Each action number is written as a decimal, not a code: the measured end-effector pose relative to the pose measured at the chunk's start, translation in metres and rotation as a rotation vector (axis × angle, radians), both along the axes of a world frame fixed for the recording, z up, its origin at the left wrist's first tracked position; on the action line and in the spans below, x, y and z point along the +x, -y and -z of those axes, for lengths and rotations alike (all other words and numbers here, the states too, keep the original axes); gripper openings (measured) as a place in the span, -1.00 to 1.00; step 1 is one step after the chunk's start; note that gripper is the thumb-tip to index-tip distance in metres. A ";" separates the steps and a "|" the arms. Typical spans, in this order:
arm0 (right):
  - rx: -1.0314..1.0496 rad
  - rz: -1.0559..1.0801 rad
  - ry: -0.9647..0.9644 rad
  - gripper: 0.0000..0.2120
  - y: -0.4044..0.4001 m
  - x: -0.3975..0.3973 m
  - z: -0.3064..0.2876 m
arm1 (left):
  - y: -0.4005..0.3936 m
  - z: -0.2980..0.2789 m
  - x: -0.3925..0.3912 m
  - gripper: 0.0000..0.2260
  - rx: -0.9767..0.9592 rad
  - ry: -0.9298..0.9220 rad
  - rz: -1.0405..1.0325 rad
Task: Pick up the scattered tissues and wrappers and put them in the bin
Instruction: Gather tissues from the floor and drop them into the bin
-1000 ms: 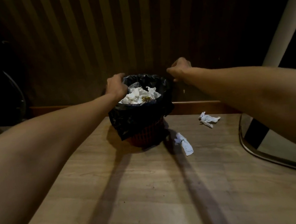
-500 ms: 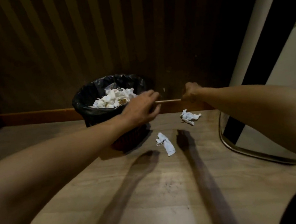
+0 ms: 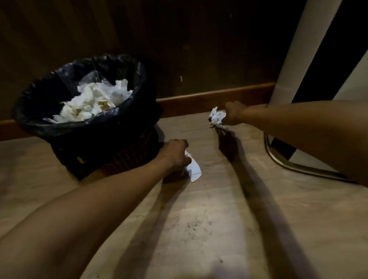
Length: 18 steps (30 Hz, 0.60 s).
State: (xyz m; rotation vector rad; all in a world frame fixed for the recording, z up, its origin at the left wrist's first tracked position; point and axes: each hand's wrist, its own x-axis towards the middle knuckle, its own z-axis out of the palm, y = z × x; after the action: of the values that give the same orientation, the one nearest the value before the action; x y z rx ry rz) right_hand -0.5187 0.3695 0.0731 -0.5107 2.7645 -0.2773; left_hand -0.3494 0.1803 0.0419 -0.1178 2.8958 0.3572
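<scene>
Head view: left hand (image 3: 175,154) closed on a white tissue (image 3: 193,170) low on the wooden floor (image 3: 212,217), just right of the black-lined bin (image 3: 86,119); farther right, right hand (image 3: 233,113) gripping a crumpled tissue (image 3: 217,117) near the baseboard (image 3: 215,100).

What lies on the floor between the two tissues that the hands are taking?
Nothing but bare wooden floor, in the head view. The left hand closes on one tissue and the right hand on the other tissue.
</scene>
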 end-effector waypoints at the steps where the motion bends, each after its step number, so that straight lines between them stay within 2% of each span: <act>1: -0.039 -0.022 0.013 -0.52 0.000 -0.005 0.011 | 0.000 0.010 -0.001 -0.48 -0.003 0.009 0.001; 3: -0.132 -0.050 0.052 -0.67 0.002 -0.016 0.031 | 0.001 0.026 -0.003 -0.42 0.045 0.036 0.013; 4: -0.139 -0.053 0.043 -0.66 0.003 -0.019 0.038 | 0.001 0.031 -0.001 -0.44 0.087 0.041 0.025; 7: -0.084 0.020 -0.011 -0.42 0.009 -0.033 0.067 | -0.001 0.045 0.006 -0.52 0.132 0.078 0.090; 9: -0.049 0.061 -0.045 -0.39 0.014 -0.041 0.081 | -0.002 0.056 0.012 -0.57 0.135 0.025 0.128; 12: -0.012 0.089 -0.114 -0.44 0.023 -0.045 0.089 | 0.000 0.071 0.017 -0.85 0.138 -0.125 0.157; 15: 0.002 0.069 -0.144 -0.49 0.032 -0.045 0.099 | 0.000 0.078 0.018 -0.76 0.180 -0.205 0.134; 18: 0.010 0.016 -0.162 -0.52 0.036 -0.042 0.111 | 0.002 0.083 0.015 -0.85 0.230 -0.255 0.087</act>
State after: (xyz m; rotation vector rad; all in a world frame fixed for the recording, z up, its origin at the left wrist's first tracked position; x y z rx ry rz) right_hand -0.5604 0.3339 -0.0378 -0.5307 2.9263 -0.2350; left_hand -0.3339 0.1786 -0.0411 0.0984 3.0661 0.7345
